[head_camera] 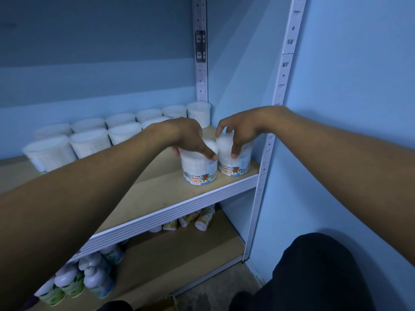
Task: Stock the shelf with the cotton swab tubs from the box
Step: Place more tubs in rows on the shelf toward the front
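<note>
Two clear cotton swab tubs with bear labels stand side by side at the right end of the wooden shelf (157,191). My left hand (190,138) grips the left tub (199,169) from above, fingers curled round its lid. My right hand (238,133) grips the right tub (235,162) the same way, thumb down its front. Both tubs appear to rest on the board near its front edge. Several more swab tubs (89,142) fill two rows along the back of the same shelf. The box is out of view.
A white slotted upright (267,151) stands right beside the right tub, with a blue wall behind it. On the lower shelf (190,250) sit white-capped bottles (89,279) at the left and small bottles (197,217) lying at the back. My dark-clad knee (314,272) is at the bottom right.
</note>
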The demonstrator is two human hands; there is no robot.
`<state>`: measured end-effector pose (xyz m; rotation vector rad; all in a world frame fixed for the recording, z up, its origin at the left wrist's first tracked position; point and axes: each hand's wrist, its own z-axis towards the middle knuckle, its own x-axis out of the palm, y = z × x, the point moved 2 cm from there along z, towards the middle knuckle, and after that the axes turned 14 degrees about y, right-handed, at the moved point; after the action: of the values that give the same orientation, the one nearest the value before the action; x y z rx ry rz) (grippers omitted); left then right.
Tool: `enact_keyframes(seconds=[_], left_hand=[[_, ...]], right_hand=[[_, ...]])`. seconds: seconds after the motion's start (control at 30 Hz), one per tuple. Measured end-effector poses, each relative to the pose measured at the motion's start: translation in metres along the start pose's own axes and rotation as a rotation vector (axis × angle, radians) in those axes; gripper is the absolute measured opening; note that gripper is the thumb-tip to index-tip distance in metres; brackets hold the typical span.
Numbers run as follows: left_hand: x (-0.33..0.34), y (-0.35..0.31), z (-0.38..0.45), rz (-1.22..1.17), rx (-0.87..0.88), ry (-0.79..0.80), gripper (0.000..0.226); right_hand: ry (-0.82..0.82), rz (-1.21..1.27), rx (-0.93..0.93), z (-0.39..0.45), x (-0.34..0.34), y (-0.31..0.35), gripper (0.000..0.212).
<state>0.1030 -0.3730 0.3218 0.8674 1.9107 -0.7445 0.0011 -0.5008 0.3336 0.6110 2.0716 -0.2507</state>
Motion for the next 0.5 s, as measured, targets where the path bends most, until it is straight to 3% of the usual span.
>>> enact_keyframes(seconds=[0.23,0.33,0.5], left_hand=[[-0.0003,0.0007,-0.0006,-0.007,-0.011,0.017,0.1],[-0.0045,0.0023,0.0024,-0.041,0.033,0.061,0.112],[-0.0074,0.005,0.007,-0.067,0.078,0.12,0.11]], right_hand=[[0.018,0.028,-0.022,-0.0023,-0.0011,-0.0033,0.093],[-0.028,0.003,-0.016,-0.0049,-0.0045,-0.0023,0.088],[-0.057,-0.028,0.049,-0.0021,-0.006,-0.0003,0.084]])
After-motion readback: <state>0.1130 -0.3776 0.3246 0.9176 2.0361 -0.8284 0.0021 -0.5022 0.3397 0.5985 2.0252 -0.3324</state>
